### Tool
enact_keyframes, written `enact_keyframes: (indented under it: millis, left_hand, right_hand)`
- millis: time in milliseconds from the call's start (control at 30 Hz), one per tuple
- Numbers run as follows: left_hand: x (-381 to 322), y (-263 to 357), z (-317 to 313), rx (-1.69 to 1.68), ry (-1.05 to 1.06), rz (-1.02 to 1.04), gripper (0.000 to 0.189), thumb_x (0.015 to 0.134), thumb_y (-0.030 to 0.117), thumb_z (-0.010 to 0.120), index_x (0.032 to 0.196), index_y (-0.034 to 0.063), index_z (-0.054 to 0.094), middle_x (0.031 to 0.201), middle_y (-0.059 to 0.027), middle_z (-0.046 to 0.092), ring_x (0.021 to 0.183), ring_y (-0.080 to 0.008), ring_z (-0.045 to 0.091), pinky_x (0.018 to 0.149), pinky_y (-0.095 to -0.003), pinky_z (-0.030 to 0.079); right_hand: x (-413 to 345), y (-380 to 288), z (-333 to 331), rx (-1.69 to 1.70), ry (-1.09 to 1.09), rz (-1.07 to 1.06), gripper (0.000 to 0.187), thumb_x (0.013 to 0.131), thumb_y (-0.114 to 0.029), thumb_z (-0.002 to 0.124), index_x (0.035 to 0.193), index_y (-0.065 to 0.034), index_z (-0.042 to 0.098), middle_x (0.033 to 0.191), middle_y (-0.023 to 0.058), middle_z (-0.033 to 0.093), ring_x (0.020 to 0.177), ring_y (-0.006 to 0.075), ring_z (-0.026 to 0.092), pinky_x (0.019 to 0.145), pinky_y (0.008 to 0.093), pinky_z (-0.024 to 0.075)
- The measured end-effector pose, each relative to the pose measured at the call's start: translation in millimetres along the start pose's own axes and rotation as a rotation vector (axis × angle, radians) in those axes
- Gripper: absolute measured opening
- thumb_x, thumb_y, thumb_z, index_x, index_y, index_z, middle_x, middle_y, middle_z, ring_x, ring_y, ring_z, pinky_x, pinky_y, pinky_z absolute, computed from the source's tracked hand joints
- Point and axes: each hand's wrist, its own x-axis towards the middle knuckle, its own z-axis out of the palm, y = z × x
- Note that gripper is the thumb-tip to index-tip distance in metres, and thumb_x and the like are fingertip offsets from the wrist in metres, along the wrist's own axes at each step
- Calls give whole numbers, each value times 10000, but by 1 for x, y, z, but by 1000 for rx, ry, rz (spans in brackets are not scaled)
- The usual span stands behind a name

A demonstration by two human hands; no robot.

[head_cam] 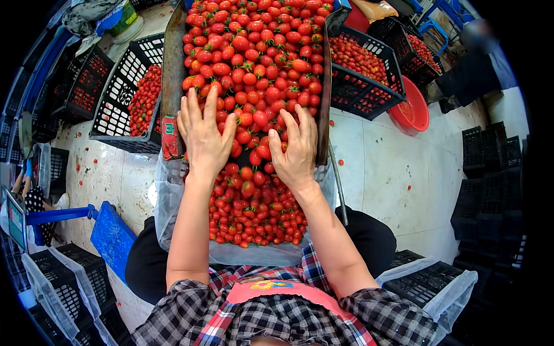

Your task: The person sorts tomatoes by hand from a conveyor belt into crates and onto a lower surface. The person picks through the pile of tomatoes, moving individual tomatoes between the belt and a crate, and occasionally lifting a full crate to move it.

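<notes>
Red cherry tomatoes (pixel 255 56), some with green stems, cover a sloping chute with worn metal side walls (pixel 173 82). My left hand (pixel 204 129) lies on them by the left wall, fingers spread. Near the right wall my right hand (pixel 298 145) rests on the tomatoes with its fingers apart and slightly bent. Between the hands, tomatoes spill over the chute's lower edge, a few blurred as they fall. Below is a container lined with a translucent white plastic sheet (pixel 169 207), holding a heap of tomatoes (pixel 257 220). Its walls are mostly hidden by the liner and my forearms.
Black plastic crates of tomatoes stand left (pixel 125 140) and right (pixel 368 93) of the chute. A red basin (pixel 417 108) is beyond the right crate. A blue platform scale (pixel 112 242) sits at lower left. Lined crates (pixel 424 277) flank me. Other people are at both edges.
</notes>
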Motion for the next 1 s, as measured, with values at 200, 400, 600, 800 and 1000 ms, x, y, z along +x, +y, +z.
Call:
enact_keyframes:
  millis: [200,400,600,800,1000]
  left_hand:
    - [15,26,12,22,31,56,389,848,341,720,1173,132,676,1323,-118,523,1222,-323,455,1014,-487,329]
    - [37,44,30,72,-137,-65,531,745,325,805,1174,82,608,936,-77,674,981,-243,584,841,-439,378]
    - [29,59,41,-47,19,-75,453,786,224,744,1217,153,622,938,-41,676,961,-231,599,863,-409,397]
    - [36,67,38,85,-101,-52,186,798,228,712,943,120,670,953,-68,650,979,-263,603,874,-442,440]
    - [59,68,27,473,-375,75,149,858,170,615,941,82,702,969,-86,677,963,-266,647,855,-459,469]
  right_hand:
    - [-3,3,-2,30,-19,8,206,838,-176,686,1012,-74,644,1048,92,569,981,287,548,862,404,420]
    - [-7,3,1,134,-2,-35,124,823,-129,689,922,-68,645,965,85,570,907,282,547,808,396,431]
    - [-6,4,2,86,2,-41,130,812,-118,692,921,-72,637,963,87,562,905,284,543,803,396,434]
    - [-4,3,1,58,-9,-54,150,804,-116,691,934,-72,631,965,92,558,912,287,541,807,399,430]
    - [-5,4,0,83,-18,-47,136,811,-95,685,930,-61,630,965,106,562,906,297,551,803,399,438]
